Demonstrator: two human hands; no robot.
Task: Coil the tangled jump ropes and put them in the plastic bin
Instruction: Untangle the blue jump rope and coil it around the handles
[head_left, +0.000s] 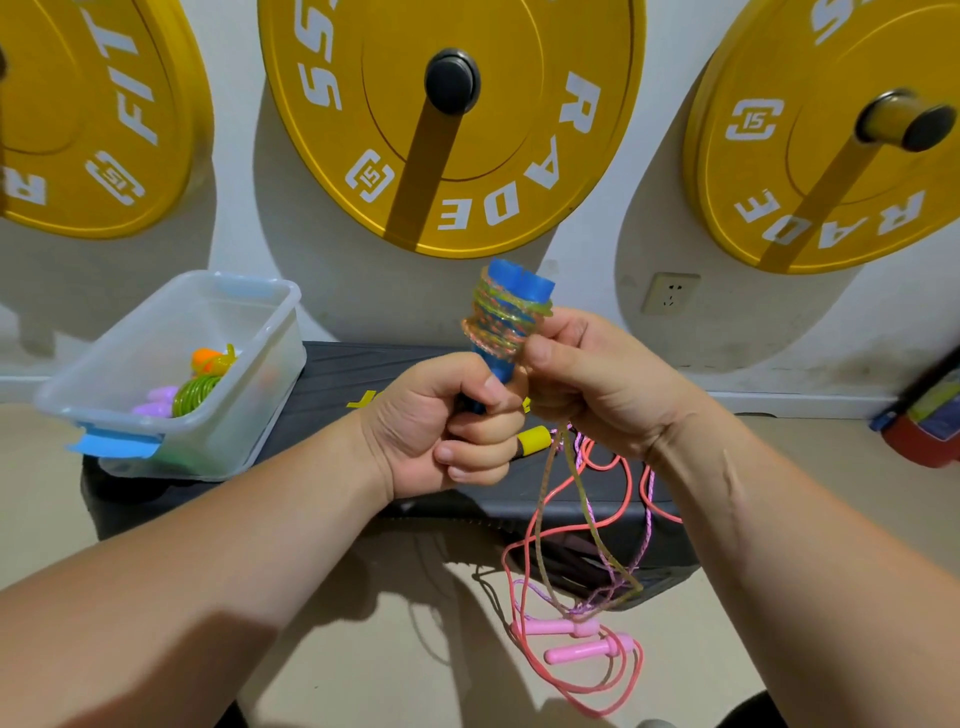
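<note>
My left hand (447, 426) grips two blue jump-rope handles (514, 283) held upright together. A yellowish speckled rope (501, 322) is wound in several turns around their upper part. My right hand (587, 374) pinches that rope beside the coil, and its loose tail (587, 519) hangs down in a long loop. A pink rope (530, 561) with two pink handles (582, 639) dangles off the bench onto the floor, tangled with a thin purple cord (647, 525). The clear plastic bin (156, 338) stands on the bench at left and holds coiled green, orange and purple ropes (200, 387).
A black bench (363, 374) stands against the wall, with a yellow handle (532, 440) lying on it under my hands. Three yellow weight plates (498, 156) hang on wall pegs above. A red and blue object (924, 426) sits at the right. Beige floor surrounds the bench.
</note>
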